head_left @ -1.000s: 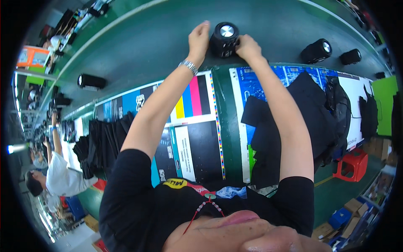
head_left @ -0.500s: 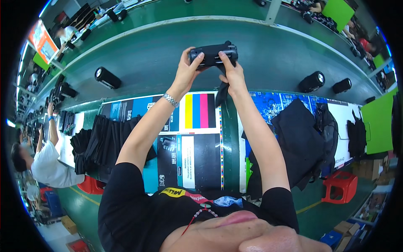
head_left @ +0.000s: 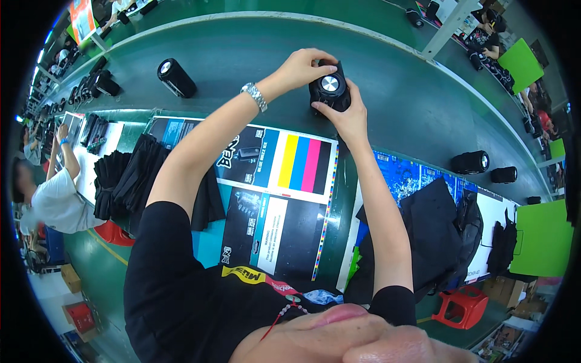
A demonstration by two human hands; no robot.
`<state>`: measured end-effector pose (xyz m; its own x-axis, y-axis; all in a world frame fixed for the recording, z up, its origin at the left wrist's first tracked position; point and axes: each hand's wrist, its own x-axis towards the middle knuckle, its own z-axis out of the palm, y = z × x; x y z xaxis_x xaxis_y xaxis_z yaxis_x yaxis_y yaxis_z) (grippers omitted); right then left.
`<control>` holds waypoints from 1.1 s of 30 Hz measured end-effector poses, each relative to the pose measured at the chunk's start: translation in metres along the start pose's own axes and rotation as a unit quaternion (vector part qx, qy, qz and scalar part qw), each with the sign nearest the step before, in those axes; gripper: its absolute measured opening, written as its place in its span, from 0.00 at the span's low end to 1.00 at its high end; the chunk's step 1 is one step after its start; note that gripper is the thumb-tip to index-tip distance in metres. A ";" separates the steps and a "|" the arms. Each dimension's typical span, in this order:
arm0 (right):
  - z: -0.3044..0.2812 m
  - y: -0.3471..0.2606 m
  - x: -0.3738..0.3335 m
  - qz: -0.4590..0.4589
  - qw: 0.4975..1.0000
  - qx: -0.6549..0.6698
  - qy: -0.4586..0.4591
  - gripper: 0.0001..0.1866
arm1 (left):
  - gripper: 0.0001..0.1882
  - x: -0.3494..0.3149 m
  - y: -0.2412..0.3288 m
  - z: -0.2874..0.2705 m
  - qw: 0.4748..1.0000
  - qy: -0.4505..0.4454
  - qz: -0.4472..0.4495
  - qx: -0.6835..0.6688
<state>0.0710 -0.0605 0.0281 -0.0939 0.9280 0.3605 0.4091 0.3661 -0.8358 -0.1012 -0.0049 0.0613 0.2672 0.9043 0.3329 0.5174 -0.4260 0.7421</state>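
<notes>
A black cylindrical speaker stands over the green bench with its round silver-centred end turned up toward me. My right hand grips its near right side, thumb along the lower edge and fingers around the back. On its far left side, my left hand has its thumb and fingers closed at the upper edge, where a dark flap or strap shows. What exactly those left fingertips pinch is hard to make out. Printed sheets with colour bars cover the work surface below my forearms.
Another speaker stands to the left, and two more, one a black speaker, lie at the right. Black cloth pouches are piled at left, black fabric at right. A person in a white shirt works at far left; a red stool stands lower right.
The speaker has turned from lying sideways to end-up and shifted slightly right. My left hand has moved to its top edge, and the hanging black strap is out of sight. The view has tilted.
</notes>
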 end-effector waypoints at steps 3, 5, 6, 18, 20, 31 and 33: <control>-0.005 0.014 0.006 0.026 0.999 0.018 0.009 0.44 | 0.19 0.019 -0.001 0.001 0.986 -0.092 -0.106 -0.089; -0.007 0.015 0.008 0.057 0.998 0.010 0.015 0.44 | 0.19 0.029 -0.002 -0.007 0.977 -0.133 -0.149 -0.080; -0.009 0.016 0.007 0.054 0.998 0.012 0.018 0.43 | 0.17 0.031 -0.002 -0.006 0.977 -0.132 -0.143 -0.084; -0.033 0.043 0.028 0.052 0.999 0.002 0.004 0.42 | 0.09 0.026 0.050 0.008 0.986 -0.059 0.123 0.091; -0.033 0.039 0.029 0.058 0.998 0.001 -0.003 0.43 | 0.09 0.020 0.047 0.005 0.989 -0.076 0.090 0.092; -0.097 0.074 0.041 0.109 0.986 -0.099 -0.080 0.19 | 0.21 0.028 0.001 0.012 0.956 0.134 -0.041 -0.258; -0.094 0.091 0.056 0.106 0.988 -0.094 0.056 0.14 | 0.22 0.044 -0.015 0.050 0.839 0.113 -0.147 -0.511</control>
<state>0.1879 0.0186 0.0112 0.1091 0.9652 0.2376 0.5712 0.1347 -0.8096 -0.0567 0.0399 0.0353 0.0286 0.9976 0.0636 -0.4652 -0.0431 0.8842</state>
